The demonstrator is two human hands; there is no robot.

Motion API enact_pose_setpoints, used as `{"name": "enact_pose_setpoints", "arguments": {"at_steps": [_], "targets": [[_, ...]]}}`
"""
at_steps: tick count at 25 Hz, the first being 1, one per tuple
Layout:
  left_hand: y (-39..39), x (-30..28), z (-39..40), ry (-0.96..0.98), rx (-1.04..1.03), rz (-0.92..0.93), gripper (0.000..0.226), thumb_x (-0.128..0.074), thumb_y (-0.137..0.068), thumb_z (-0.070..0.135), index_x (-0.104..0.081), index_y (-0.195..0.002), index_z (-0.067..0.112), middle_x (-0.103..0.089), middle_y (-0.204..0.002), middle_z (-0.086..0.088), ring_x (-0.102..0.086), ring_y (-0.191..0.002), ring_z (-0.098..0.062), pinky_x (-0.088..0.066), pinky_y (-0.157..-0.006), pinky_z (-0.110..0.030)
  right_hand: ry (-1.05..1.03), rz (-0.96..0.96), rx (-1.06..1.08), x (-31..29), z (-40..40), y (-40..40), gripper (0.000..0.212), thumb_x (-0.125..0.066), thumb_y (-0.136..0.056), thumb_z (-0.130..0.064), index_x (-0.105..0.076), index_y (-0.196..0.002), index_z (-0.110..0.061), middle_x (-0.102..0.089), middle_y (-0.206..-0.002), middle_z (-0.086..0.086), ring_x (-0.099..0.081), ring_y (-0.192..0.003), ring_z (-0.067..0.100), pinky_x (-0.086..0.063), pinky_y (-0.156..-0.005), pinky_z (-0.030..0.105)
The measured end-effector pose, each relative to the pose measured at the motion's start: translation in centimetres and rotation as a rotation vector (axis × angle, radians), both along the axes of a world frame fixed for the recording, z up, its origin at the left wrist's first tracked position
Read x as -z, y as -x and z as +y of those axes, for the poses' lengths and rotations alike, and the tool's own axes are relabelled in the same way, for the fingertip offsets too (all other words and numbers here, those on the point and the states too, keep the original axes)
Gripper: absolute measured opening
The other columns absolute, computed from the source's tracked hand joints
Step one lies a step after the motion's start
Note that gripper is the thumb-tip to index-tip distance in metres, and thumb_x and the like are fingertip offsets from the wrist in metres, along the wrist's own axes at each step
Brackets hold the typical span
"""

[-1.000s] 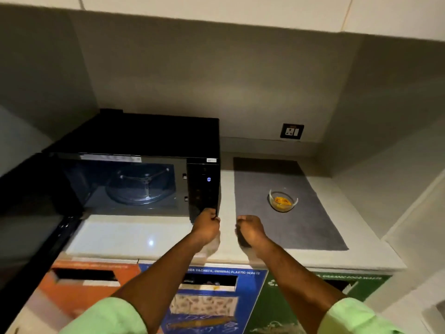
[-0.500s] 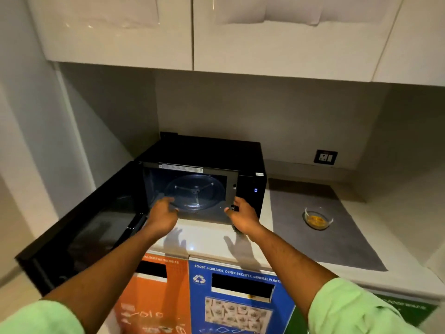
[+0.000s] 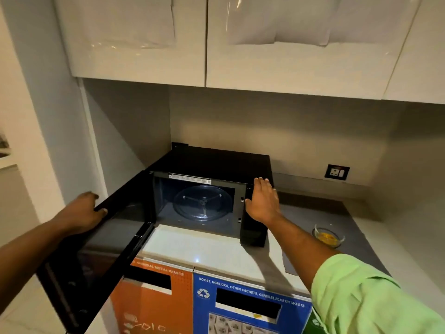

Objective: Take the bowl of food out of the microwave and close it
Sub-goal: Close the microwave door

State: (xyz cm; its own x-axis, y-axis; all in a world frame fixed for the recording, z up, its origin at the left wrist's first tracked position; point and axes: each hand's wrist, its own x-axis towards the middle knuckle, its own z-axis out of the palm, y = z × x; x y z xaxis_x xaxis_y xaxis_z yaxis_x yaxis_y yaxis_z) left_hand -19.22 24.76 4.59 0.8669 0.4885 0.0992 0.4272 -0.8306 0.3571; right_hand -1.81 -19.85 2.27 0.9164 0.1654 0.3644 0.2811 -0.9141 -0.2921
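The black microwave (image 3: 216,162) stands on the white counter with its door (image 3: 96,256) swung wide open to the left. Inside, only the glass turntable (image 3: 202,203) shows. My left hand (image 3: 83,213) grips the door's top edge, fingers curled over it. My right hand (image 3: 262,201) lies flat with fingers spread against the microwave's control panel at its right front. The clear glass bowl with yellow food (image 3: 328,237) sits on the grey mat (image 3: 356,227), to the right of the microwave and beyond my right forearm.
White wall cabinets (image 3: 207,39) hang above. A wall socket (image 3: 336,172) is behind the mat. Below the counter (image 3: 192,247) front are orange (image 3: 149,307) and blue (image 3: 248,307) waste bins with slots. A wall closes the left side.
My view has pulled back and up. My left hand moved from the microwave's front out to the door's top edge. My right hand rose from the lower front to the control panel and opened flat.
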Motion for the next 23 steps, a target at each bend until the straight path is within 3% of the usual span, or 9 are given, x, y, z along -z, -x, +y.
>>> {"name": "enact_pose_setpoints", "arguments": {"at_steps": [3,5,6,8,11,17,23], "targets": [[0.6,1.4,-0.6,0.079,0.001,0.048,0.045,-0.067,-0.090,0.029,-0.058,-0.123,-0.001,-0.065,-0.124,-0.026,-0.063,-0.100,-0.035,-0.049,-0.084,-0.039,0.086,0.031,0.025,1.0,-0.9,-0.9,0.085,-0.058,-0.096,-0.044,-0.014,-0.160,-0.011,-0.017,-0.170,0.011,-0.012,-0.158,0.030,-0.016,-0.127,0.049],[0.6,2.1,-1.4,0.043,0.034,0.050,0.057,-0.066,-0.090,0.034,-0.050,-0.132,-0.002,-0.059,-0.134,-0.027,-0.061,-0.115,-0.038,-0.050,-0.095,-0.044,0.114,0.008,0.035,2.1,-1.2,-1.3,0.084,-0.055,-0.096,-0.047,-0.013,-0.160,-0.011,-0.017,-0.170,0.011,-0.012,-0.158,0.030,-0.016,-0.127,0.048],[0.6,2.3,-2.0,0.004,0.054,0.081,0.072,-0.064,-0.091,0.038,-0.038,-0.143,-0.003,-0.047,-0.148,-0.028,-0.053,-0.132,-0.040,-0.045,-0.107,-0.046,0.127,-0.012,0.044,2.6,-1.2,-1.4,0.084,-0.054,-0.097,-0.047,-0.013,-0.161,-0.012,-0.016,-0.170,0.010,-0.013,-0.158,0.030,-0.016,-0.128,0.048],[0.5,2.7,-3.6,-0.067,0.095,0.142,0.097,-0.059,-0.092,0.048,-0.007,-0.158,0.000,-0.009,-0.168,-0.024,-0.019,-0.155,-0.037,-0.024,-0.124,-0.044,0.148,-0.041,0.059,3.3,-1.2,-1.7,0.084,-0.052,-0.097,-0.047,-0.011,-0.161,-0.013,-0.015,-0.171,0.009,-0.012,-0.158,0.030,-0.016,-0.128,0.047],[0.1,2.9,-7.2,-0.157,0.195,0.152,0.106,-0.050,-0.093,0.059,0.013,-0.157,0.003,0.021,-0.166,-0.019,0.013,-0.156,-0.035,-0.006,-0.129,-0.045,0.159,-0.056,0.077,4.0,-1.0,-1.9,0.084,-0.051,-0.097,-0.048,-0.010,-0.161,-0.013,-0.015,-0.171,0.009,-0.012,-0.159,0.030,-0.014,-0.129,0.047],[-3.8,2.9,-15.8,-0.198,0.329,0.077,0.099,-0.027,-0.093,0.072,0.011,-0.158,0.008,0.023,-0.166,-0.011,0.019,-0.156,-0.028,0.003,-0.127,-0.044,0.151,-0.096,0.081,4.4,-1.3,-2.2,0.081,-0.042,-0.099,-0.056,-0.013,-0.161,-0.014,-0.019,-0.170,0.008,-0.014,-0.158,0.028,-0.014,-0.127,0.046],[-10.0,3.4,-22.4,-0.149,0.538,-0.074,0.080,-0.016,-0.098,0.064,0.002,-0.161,0.018,0.012,-0.170,0.002,0.014,-0.156,-0.016,0.012,-0.124,-0.036,0.081,-0.123,0.039,4.5,-2.0,-2.6,0.077,-0.029,-0.100,-0.062,-0.017,-0.161,-0.017,-0.021,-0.170,0.004,-0.015,-0.158,0.024,-0.014,-0.127,0.043]]}}
